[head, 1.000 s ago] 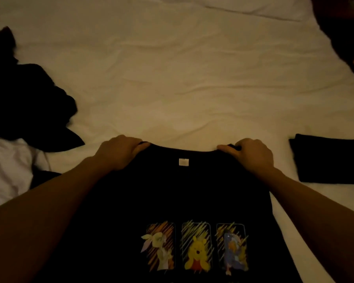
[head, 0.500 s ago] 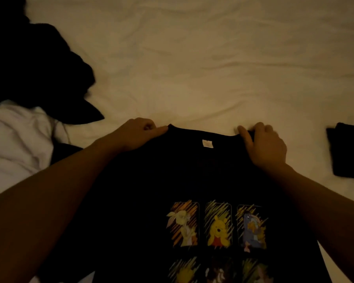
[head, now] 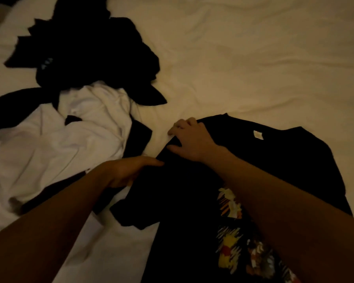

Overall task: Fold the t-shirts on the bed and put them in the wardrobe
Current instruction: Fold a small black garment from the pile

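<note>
- Black cotton fills the near right: one black t-shirt (head: 294, 164) lies face up on the bed (head: 253, 58), its neck toward the far side and a small white label (head: 258, 134) showing inside the collar.
- Printed cartoon panels (head: 233, 231) in yellow, orange and white run down its front; the right forearm crosses over them, so their number cannot be counted.
- Two bare arms reach in from the near edge, both toward the shirt's left shoulder and sleeve.
- Left hand (head: 131, 170): its grip lies at the left sleeve, thumb on top of the cloth and the fingers tucked out of sight beneath the fabric, apparently holding the sleeve's edge.
- Right hand (head: 192, 139): just beyond the left one, it is set on the left shoulder seam with fingers bent and fingertips at the cloth's edge; whether it pinches the fabric or only presses it cannot be told in the dim light.
- One white garment (head: 59, 144) lies crumpled to the left of the hands, with dark cloth showing around and under it.
- One heap of black clothes (head: 94, 54) sits farther off at the far left, touching the white garment; how many pieces it holds cannot be told.
- Cream sheet, creased, covers the far right of the bed.
</note>
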A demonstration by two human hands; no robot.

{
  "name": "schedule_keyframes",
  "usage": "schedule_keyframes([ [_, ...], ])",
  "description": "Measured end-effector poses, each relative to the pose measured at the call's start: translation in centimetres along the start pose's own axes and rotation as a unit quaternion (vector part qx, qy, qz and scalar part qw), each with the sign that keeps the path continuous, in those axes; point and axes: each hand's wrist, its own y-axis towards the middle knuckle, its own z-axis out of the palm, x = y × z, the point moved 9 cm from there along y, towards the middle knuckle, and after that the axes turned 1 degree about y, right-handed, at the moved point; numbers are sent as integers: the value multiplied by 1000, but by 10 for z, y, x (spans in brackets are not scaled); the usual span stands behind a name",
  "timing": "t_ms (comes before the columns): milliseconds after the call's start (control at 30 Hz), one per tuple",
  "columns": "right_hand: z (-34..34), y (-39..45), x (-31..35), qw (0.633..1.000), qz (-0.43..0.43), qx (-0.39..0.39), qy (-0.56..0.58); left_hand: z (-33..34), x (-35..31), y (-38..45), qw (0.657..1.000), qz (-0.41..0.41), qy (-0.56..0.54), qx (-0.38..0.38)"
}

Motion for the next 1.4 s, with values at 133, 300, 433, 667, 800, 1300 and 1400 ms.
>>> schedule_keyframes([
  [133,0,14,9,992,-47,82,-78,-1,11,-13,997,32,-64,1],
  [300,-11,12,10,990,-85,103,-42,0,5,-24,982,102,-160,8],
  [433,-24,6,22,987,-121,90,47,3,19,-26,976,67,-206,27],
  [667,-30,-6,21,992,-110,63,0,1,39,-29,991,-4,-105,-82],
  [800,-28,-5,15,990,-98,92,-39,-10,18,-45,980,55,-60,-183],
  [1300,-50,5,28,972,-38,72,221,-36,26,-77,955,112,170,-217],
  [1400,-49,4,32,971,-36,69,226,-31,52,-71,952,86,210,-205],
])
